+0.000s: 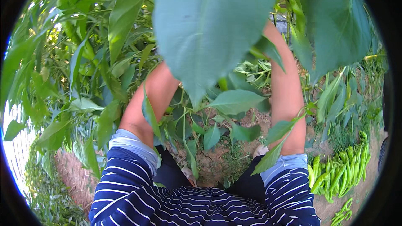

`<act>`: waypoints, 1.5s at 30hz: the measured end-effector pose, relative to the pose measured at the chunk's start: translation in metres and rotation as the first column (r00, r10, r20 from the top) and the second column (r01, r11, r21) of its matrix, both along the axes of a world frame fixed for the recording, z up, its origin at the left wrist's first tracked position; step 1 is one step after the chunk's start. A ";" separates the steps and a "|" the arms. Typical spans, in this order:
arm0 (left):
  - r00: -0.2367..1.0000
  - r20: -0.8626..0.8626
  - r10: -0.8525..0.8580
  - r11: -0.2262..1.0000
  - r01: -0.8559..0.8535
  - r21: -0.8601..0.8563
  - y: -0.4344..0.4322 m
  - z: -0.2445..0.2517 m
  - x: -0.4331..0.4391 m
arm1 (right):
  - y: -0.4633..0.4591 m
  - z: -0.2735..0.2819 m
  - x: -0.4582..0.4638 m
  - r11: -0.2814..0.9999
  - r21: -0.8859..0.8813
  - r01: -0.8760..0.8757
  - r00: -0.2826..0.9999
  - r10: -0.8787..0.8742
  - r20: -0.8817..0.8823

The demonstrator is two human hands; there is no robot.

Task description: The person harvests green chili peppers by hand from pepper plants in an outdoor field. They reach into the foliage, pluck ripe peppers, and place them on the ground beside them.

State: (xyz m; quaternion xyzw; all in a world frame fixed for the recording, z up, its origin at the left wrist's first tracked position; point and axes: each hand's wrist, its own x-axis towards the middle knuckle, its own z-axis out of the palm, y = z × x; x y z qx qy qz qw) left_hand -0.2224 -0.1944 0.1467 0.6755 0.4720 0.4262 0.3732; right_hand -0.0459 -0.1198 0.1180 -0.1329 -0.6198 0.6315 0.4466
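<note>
A large pepper-plant leaf (pixel 213 22) hangs close before me and covers both of my hands. My left forearm (pixel 150 97) reaches up and inward until it passes behind that leaf. On the other side, my right forearm (pixel 287 100) stretches up among the foliage and also disappears at the leaf's edge. What either hand holds or touches is hidden. Long green peppers (pixel 296 9) hang on the plant just beyond my right forearm. More of them (pixel 88 48) show between the leaves at the upper left.
A heap of picked green peppers (pixel 342 166) lies on the ground at my right, with a smaller group (pixel 342 213) below it. Dense pepper foliage (pixel 122 22) fills the left. Leafy stems (pixel 185 125) cross between my arms over bare soil (pixel 210 166).
</note>
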 end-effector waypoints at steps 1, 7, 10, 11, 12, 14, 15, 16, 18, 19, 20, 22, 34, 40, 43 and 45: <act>0.999 -0.003 0.043 0.999 -0.043 -0.027 -0.004 0.000 0.002 | -0.004 0.004 0.002 0.997 -0.013 -0.079 0.997 0.079 -0.009; 0.985 -0.085 0.148 0.977 -0.132 0.168 -0.021 0.001 0.006 | -0.016 0.011 -0.001 0.834 0.533 0.139 0.953 -0.259 0.157; 0.896 -0.267 0.356 0.882 -0.227 0.414 -0.022 0.001 0.007 | -0.014 0.013 -0.007 0.528 0.726 0.441 0.842 -0.525 -0.129; 0.881 -0.310 0.358 0.863 -0.185 0.470 -0.024 0.001 0.007 | -0.011 0.014 -0.007 0.354 0.760 0.545 0.760 -0.592 -0.269; 0.892 -0.339 0.298 0.913 -0.163 0.373 -0.026 0.001 0.008 | -0.008 0.015 -0.006 0.315 0.691 0.650 0.680 -0.647 -0.345; 0.941 -0.242 0.236 0.956 -0.180 0.230 -0.033 0.003 0.007 | 0.003 0.017 0.000 0.432 0.466 0.772 0.619 -0.680 -0.394; 0.982 -0.080 0.171 0.978 -0.159 0.136 -0.037 0.004 0.007 | 0.011 0.018 0.005 0.578 0.301 0.759 0.651 -0.656 -0.382; 0.954 -0.125 0.272 0.958 -0.256 0.129 -0.042 0.006 0.005 | 0.018 0.014 0.007 0.697 0.120 0.707 0.681 -0.626 -0.379; 0.937 -0.019 0.350 0.933 -0.347 0.093 -0.045 0.009 0.002 | 0.036 0.001 0.010 0.737 0.011 0.675 0.710 -0.645 -0.283; 0.934 0.059 0.353 0.926 -0.358 0.123 -0.044 0.010 -0.001 | 0.046 -0.007 0.010 0.704 0.178 0.687 0.719 -0.694 -0.029; 0.922 0.094 0.375 0.913 -0.385 0.135 -0.041 0.011 -0.005 | 0.053 -0.023 0.005 0.668 0.415 0.617 0.674 -0.721 0.159; 0.904 0.075 0.420 0.890 -0.427 0.158 -0.033 0.009 -0.012 | 0.064 -0.055 -0.009 0.873 0.443 0.203 0.719 -0.440 0.538; 0.880 0.150 0.450 0.761 -0.466 0.451 -0.114 -0.078 0.048 | -0.027 -0.072 -0.039 0.905 0.223 -0.362 0.809 0.186 0.558; 0.751 0.108 0.651 0.570 -0.578 0.584 -0.116 -0.082 0.036 | -0.034 -0.066 -0.003 0.997 0.076 0.002 0.764 -0.051 0.643; 0.728 0.000 0.686 0.514 -0.484 0.708 -0.102 -0.082 0.044 | -0.019 -0.059 0.032 0.993 -0.053 -0.110 0.943 0.121 0.309; 0.713 -0.082 0.696 0.565 -0.475 0.675 -0.094 -0.078 0.049 | -0.009 -0.045 0.060 0.916 -0.383 -0.123 0.992 0.122 -0.027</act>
